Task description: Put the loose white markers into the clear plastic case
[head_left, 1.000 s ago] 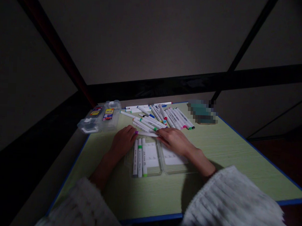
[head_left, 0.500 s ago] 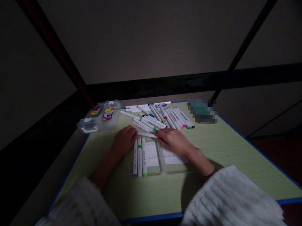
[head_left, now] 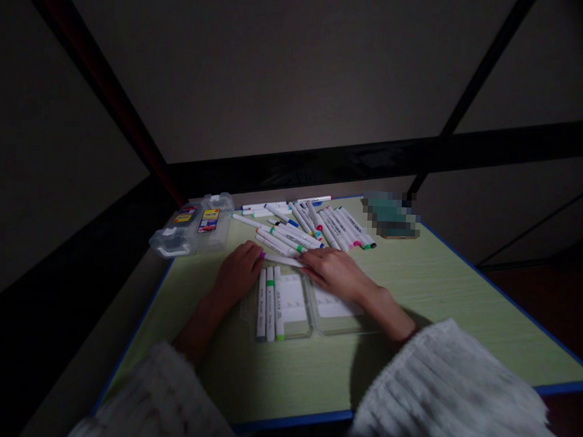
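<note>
I sit before a pale green table [head_left: 441, 341] with a faint wood grain, its blue edging [head_left: 561, 389] running round from six o'clock to three. At one o'clock from me, near the far edge, lies a flat teal thing [head_left: 392, 213], so pixelated that I cannot tell what it is. A dull grey wall [head_left: 302, 77] rises at twelve, crossed low down by a glossy black band [head_left: 283, 176]. A dark reddish strip [head_left: 101, 88] slants up towards eleven, a black one [head_left: 486, 66] towards one. Dim reddish floor [head_left: 524, 296] shows at two.
</note>
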`<state>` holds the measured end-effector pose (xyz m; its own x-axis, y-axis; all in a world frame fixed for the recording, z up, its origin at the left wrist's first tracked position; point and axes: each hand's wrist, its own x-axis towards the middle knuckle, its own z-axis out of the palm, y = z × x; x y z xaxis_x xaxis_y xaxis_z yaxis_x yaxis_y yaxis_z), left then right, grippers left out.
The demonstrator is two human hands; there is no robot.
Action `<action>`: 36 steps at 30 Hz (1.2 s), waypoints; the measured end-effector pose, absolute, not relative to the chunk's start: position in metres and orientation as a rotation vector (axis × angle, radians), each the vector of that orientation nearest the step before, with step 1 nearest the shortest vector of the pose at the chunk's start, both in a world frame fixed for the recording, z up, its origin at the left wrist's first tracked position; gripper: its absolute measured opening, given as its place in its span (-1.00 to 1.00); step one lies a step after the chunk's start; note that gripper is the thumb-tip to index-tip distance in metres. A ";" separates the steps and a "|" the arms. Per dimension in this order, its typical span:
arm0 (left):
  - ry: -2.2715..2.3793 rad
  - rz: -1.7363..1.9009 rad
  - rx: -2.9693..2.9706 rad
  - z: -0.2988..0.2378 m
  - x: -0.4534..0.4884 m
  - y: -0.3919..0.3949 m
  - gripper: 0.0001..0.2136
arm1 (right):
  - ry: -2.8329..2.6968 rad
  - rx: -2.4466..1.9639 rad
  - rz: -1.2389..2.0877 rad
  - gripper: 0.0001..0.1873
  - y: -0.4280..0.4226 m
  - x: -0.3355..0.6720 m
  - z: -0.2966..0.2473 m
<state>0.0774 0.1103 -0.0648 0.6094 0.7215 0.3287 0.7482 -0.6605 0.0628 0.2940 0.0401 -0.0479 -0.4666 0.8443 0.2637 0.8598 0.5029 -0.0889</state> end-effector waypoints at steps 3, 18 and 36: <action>-1.249 -0.587 -2.754 -0.067 0.077 0.112 -0.83 | -2.477 -1.420 -0.070 -0.76 0.040 0.293 -0.048; -1.465 -0.720 -2.570 -0.063 0.076 0.110 -0.76 | -2.473 -1.399 -0.145 -0.75 0.040 0.294 -0.048; -1.448 -0.680 -2.618 -0.069 0.075 0.112 -0.75 | -2.495 -1.289 -0.083 -0.75 0.037 0.291 -0.048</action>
